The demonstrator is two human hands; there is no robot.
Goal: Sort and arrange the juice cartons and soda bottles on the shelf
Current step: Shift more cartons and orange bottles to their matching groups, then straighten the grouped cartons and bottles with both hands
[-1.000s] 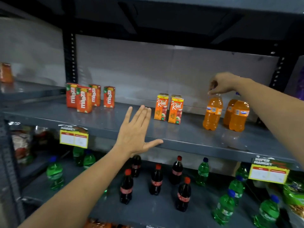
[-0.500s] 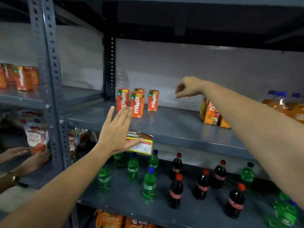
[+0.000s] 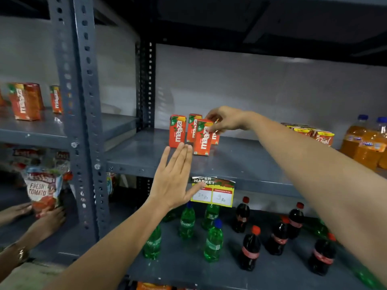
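Your right hand reaches over the cluster of red Maaza cartons on the middle shelf. The fingers curl down onto the rightmost carton, and they cover most of it. You cannot tell whether it is pinched or only touched. Three other cartons of the cluster stand upright just beside it, the near one in front.

Your left hand is flat and open, fingers together and thumb out, holding nothing. It hovers in front of the shelf edge, fingertips overlapping the foot of the left carton in this view. Contact is unclear.

The Real juice cartons at far right are partly hidden behind your right forearm. The orange soda bottles are cut by the right frame edge. A yellow price tag hangs off the shelf lip, its left corner behind your thumb and its handwriting hard to read.

On the lower shelf, green bottles and dark cola bottles stand loosely mixed, and your right arm covers some of them.

More Maaza cartons sit in the left bay beyond the perforated grey upright, blurred. Another person's hands at lower left hold a tomato pouch.

The shelving is grey metal against a pale back wall, and the light is dim.
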